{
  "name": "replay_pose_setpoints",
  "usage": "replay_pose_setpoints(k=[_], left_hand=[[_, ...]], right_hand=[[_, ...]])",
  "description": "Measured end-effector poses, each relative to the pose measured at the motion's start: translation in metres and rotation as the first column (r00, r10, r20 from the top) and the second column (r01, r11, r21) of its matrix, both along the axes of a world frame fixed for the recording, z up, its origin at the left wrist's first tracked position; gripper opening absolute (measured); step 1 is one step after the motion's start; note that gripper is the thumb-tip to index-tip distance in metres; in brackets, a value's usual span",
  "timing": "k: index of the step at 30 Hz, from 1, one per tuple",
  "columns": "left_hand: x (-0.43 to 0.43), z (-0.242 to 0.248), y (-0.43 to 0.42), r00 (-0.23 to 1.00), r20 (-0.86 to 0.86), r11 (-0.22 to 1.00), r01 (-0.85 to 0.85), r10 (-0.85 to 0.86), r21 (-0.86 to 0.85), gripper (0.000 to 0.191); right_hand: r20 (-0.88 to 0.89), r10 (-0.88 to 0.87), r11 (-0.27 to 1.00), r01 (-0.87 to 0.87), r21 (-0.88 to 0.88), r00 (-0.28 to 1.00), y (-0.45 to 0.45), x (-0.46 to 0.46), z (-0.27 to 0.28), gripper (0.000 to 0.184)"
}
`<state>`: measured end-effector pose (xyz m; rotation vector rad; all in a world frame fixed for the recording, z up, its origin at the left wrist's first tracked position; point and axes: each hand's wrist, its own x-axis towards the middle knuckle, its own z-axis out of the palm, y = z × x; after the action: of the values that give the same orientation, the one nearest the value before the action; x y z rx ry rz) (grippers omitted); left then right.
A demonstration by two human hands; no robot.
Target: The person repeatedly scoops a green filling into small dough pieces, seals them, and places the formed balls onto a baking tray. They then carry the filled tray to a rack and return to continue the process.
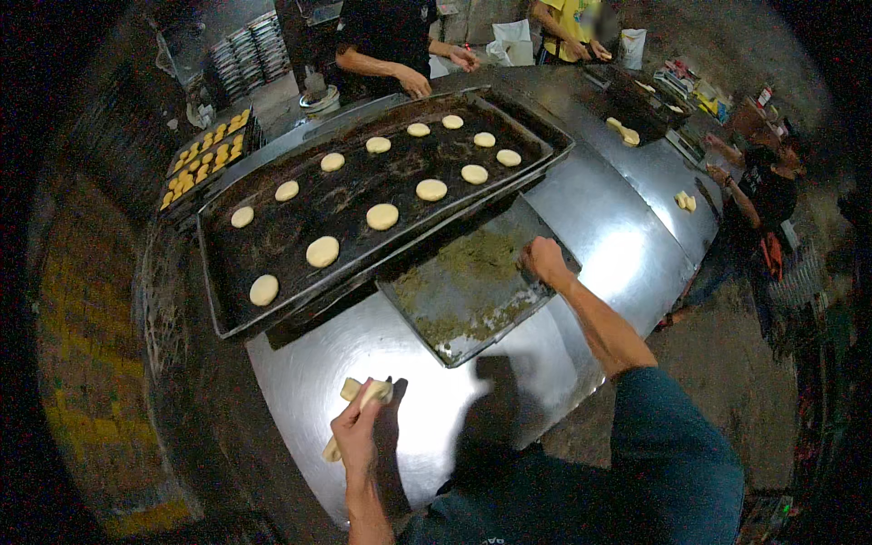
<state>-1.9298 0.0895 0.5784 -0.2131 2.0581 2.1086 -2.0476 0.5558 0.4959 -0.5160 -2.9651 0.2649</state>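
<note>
My left hand (355, 429) holds a piece of pale dough (376, 393) above the near left of the metal table (306, 368); more dough shows behind the fingers and beside the wrist. At the right side of a shallow metal tray (453, 360), my right hand (545, 260) is curled down over greenish crumbly filling (477, 255); whether it grips any is hidden. Beyond this tray lies a large dark baking tray (306, 306) with several flat round dough pieces (382, 216) in two rows.
Across the table, one person's hands (413, 82) are near the baking tray's far edge; another person (572, 34) stands further right. A third person (763, 184) is at the right side. Dough pieces (684, 201) lie on the right tabletop. Trays of yellow pieces (204, 163) stand at left.
</note>
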Motion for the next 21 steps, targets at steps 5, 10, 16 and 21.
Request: replay_pose_setpoints(k=[5,10,16,21], left_hand=[[-0.049,0.002,0.069,0.993,0.117,0.995,0.01,-0.021,0.097,0.027],[-0.076,-0.019,0.126,0.982,0.155,0.915,0.033,-0.104,0.402,0.03],[-0.09,-0.027,0.2,0.944,0.3,0.829,-0.055,-0.138,0.556,0.027],[-0.094,-0.03,0.213,0.954,0.296,0.854,-0.115,-0.047,0.507,0.026]], right_hand=[[0.134,0.114,0.99,-0.124,0.069,0.984,-0.003,0.013,-0.008,0.016],[0.229,0.236,0.969,-0.213,-0.123,0.944,-0.017,0.023,0.044,0.017],[-0.113,0.25,0.422,-0.213,-0.881,0.962,-0.08,0.037,0.093,0.022],[-0.505,0.131,0.774,-0.407,-0.486,0.853,-0.135,0.06,0.068,0.027]])
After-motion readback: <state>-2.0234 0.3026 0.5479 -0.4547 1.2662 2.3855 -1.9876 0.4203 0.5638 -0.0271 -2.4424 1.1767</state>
